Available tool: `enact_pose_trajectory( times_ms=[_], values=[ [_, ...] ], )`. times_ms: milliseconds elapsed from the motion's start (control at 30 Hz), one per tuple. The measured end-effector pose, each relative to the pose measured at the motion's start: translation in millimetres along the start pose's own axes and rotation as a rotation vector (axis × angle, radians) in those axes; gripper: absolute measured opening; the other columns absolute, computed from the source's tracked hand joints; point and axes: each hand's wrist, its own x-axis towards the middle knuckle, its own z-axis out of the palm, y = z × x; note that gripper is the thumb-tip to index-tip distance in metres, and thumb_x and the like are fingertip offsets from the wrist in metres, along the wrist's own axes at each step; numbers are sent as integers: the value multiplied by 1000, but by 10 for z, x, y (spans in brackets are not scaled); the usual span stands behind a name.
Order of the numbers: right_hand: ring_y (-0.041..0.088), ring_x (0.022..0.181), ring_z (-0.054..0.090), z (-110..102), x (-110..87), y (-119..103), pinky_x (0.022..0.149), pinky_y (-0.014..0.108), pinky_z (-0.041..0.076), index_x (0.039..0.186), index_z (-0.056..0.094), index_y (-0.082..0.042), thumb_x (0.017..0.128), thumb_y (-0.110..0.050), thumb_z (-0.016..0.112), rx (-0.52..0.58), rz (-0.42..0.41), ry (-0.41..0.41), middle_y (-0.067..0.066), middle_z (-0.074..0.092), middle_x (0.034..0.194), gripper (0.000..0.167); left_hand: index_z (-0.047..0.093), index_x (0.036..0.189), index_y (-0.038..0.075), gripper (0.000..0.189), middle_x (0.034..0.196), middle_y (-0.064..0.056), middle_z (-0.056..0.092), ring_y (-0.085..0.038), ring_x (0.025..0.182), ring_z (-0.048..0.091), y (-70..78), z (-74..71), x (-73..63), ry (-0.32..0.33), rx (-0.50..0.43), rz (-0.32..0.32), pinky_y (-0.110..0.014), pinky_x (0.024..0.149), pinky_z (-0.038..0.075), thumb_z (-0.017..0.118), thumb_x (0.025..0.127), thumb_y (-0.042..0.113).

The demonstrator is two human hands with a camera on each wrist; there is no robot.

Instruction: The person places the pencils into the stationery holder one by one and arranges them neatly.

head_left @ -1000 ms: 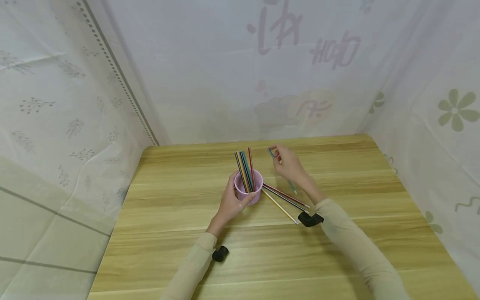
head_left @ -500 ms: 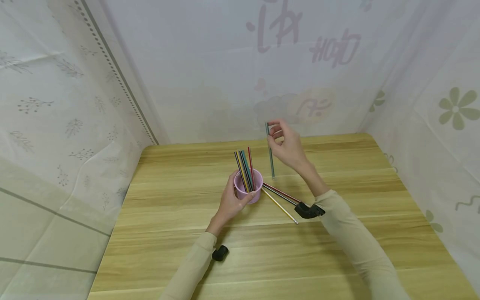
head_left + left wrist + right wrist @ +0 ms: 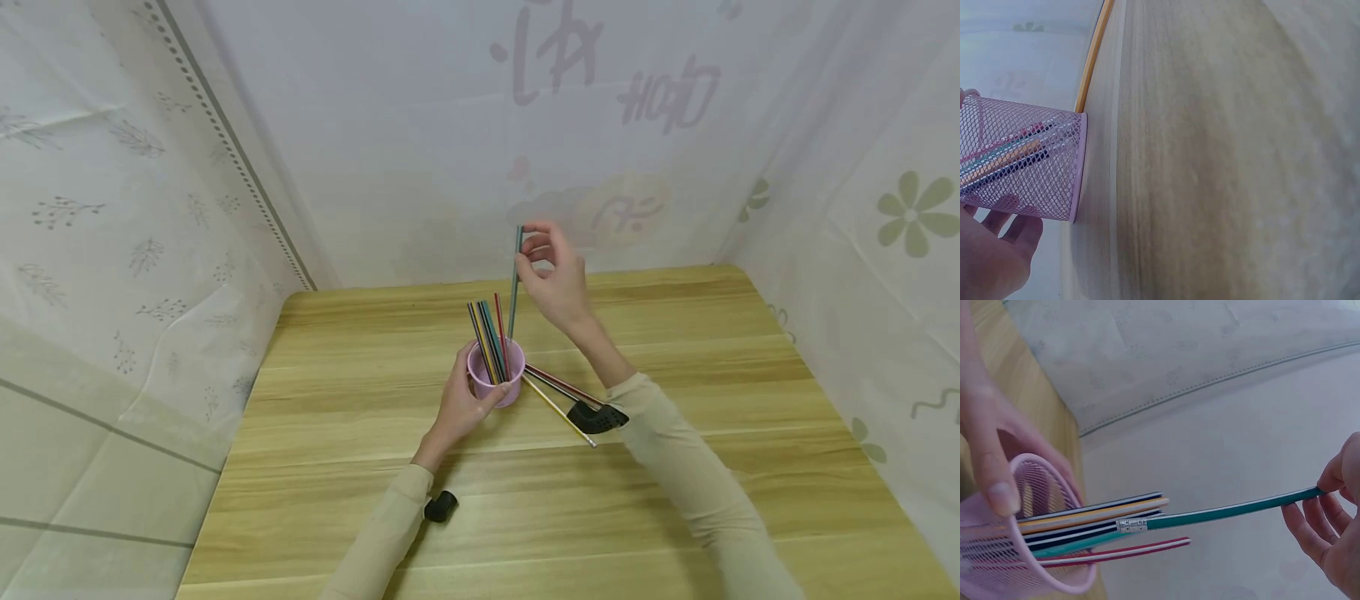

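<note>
Has since moved left with the right grip point(image 3: 555, 279), pinching the green pencil point(image 3: 1222, 514) above the pink cup point(image 3: 1029, 181); holds that cup, with its leaning pencils point(image 3: 491, 337), in the left grip point(image 3: 461, 408), near loose pencils point(image 3: 556, 407) on the bench point(image 3: 337, 375)

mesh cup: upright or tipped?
Upright: in the head view the pink mesh cup has its mouth facing up, pencils rising from it; the left hand grips its side.
</note>
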Motion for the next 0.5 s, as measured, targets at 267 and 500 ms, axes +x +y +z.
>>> enact_pose_trajectory(
  times_ms=[267, 500],
  values=[
    [29, 84, 67, 199, -124, 260, 61, 19, 57, 123, 59, 1, 89, 7, 63, -40, 29, -42, 18, 62, 94, 35, 32, 155, 15, 90, 148, -14, 50, -30, 130, 55, -24, -1, 9, -8, 4, -17, -48, 107, 49, 84, 83, 23],
    [33, 86, 69, 311, -336, 461, 64, 25, 59, 124, 59, 0, 89, 6, 63, -97, 79, -111, 19, 64, 95, 35, 32, 155, 17, 87, 146, -13, 51, -31, 129, 55, -18, -7, 12, -6, -16, -6, -51, 105, 50, 83, 84, 22]
  ],
)
